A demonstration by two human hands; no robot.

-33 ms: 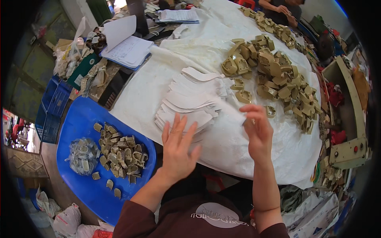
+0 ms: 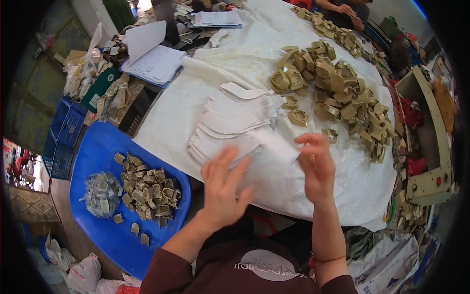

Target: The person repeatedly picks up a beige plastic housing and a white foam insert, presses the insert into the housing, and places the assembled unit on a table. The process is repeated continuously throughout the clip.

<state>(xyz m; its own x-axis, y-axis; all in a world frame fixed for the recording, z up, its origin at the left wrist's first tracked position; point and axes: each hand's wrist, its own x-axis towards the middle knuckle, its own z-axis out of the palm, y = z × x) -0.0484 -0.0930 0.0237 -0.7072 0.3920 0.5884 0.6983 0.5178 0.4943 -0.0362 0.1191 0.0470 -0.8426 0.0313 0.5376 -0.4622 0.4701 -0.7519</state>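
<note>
A fanned stack of curved white strips [image 2: 230, 122] lies on the white-covered table in front of me. Over its near edge hovers my left hand [image 2: 224, 188], blurred by motion, its fingers spread with nothing in them. To the right, my right hand [image 2: 317, 169] pinches one end of a single white strip [image 2: 276, 147]. That strip is smeared by motion and reaches left toward the stack. Just beyond my right hand, a few tan heel-shaped pieces [image 2: 297, 117] lie apart from a large pile of the same pieces [image 2: 338, 88].
A blue basin [image 2: 98, 235] at my left holds small grey-brown U-shaped pieces [image 2: 152, 188] and a clear plastic bag [image 2: 102, 193]. Papers on a clipboard [image 2: 154, 63] lie at the far left. Another person's hands [image 2: 350, 12] are at the far end. A metal frame [image 2: 431, 142] stands right.
My left hand has risen slightly and shifted right, now more blurred. The strip in my right hand has swung to show more of its face. The whole view has shifted slightly.
</note>
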